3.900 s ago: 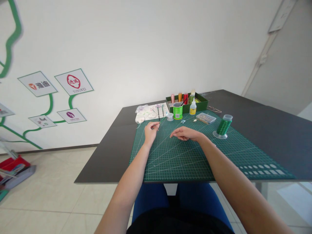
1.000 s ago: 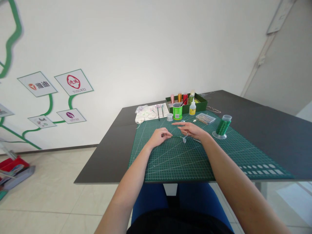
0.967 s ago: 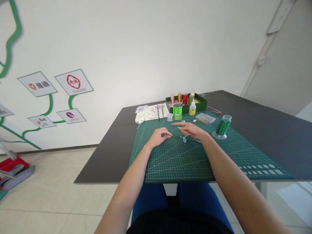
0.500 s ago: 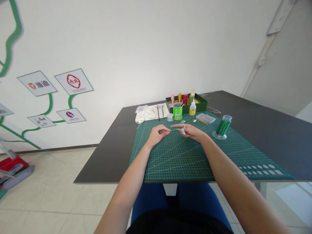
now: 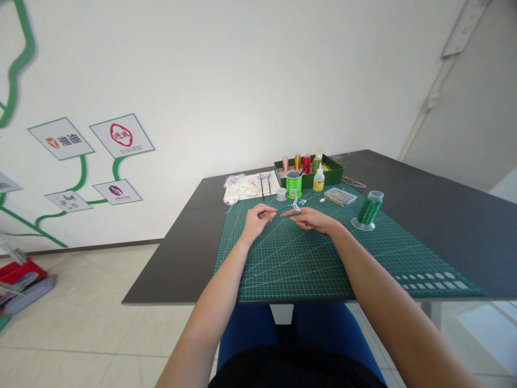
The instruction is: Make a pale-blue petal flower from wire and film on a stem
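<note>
My left hand (image 5: 258,221) is above the cutting mat, its thumb and fingertips pinched together on the end of a thin green stem. The stem is faint and runs towards a small pale blue-white petal piece (image 5: 297,205). That piece shows just above and behind the forefinger of my right hand (image 5: 312,218). The right forefinger points left towards the left fingertips, with the thumb apart below it and the other fingers partly curled. Whether the right fingers touch the petals or a fine thread, I cannot tell. Under both hands is the green cutting mat (image 5: 291,264).
A green thread spool (image 5: 370,209) stands at right. Behind the hands are a clear case (image 5: 340,196), a glue bottle (image 5: 319,179), a bright green tub (image 5: 294,186), a small white spool (image 5: 281,194) and a green box (image 5: 333,175) with thread spools. Finished-looking stems (image 5: 265,184) lie on white paper.
The petal piece has shifted up and left, from in front of the right fingers to above the forefinger. The left hand has moved slightly left; the right forefinger now points straighter.
</note>
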{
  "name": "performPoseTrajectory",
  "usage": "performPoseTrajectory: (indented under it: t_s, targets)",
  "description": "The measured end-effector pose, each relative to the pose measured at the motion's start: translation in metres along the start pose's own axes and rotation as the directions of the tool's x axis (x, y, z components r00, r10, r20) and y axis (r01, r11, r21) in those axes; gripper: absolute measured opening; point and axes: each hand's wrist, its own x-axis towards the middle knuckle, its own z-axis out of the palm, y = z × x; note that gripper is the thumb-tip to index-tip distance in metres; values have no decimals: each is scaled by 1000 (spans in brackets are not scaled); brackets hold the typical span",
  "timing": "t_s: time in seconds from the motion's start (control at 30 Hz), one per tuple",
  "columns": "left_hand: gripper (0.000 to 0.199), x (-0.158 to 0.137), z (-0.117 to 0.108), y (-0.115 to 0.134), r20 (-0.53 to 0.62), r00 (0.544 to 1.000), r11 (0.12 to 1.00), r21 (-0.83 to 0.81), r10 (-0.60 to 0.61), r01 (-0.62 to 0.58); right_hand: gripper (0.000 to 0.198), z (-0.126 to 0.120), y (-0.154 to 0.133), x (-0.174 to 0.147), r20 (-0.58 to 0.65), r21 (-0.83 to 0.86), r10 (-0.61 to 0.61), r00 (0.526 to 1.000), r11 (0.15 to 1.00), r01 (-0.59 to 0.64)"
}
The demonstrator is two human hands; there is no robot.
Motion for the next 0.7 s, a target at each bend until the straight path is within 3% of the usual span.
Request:
performPoseTrajectory:
  t_s: [0.7]
  targets:
    - [18,2,-3,-5,-70,997,998,-51,-39,35,57,6,-5,-2,95,-98,1,995,995,8]
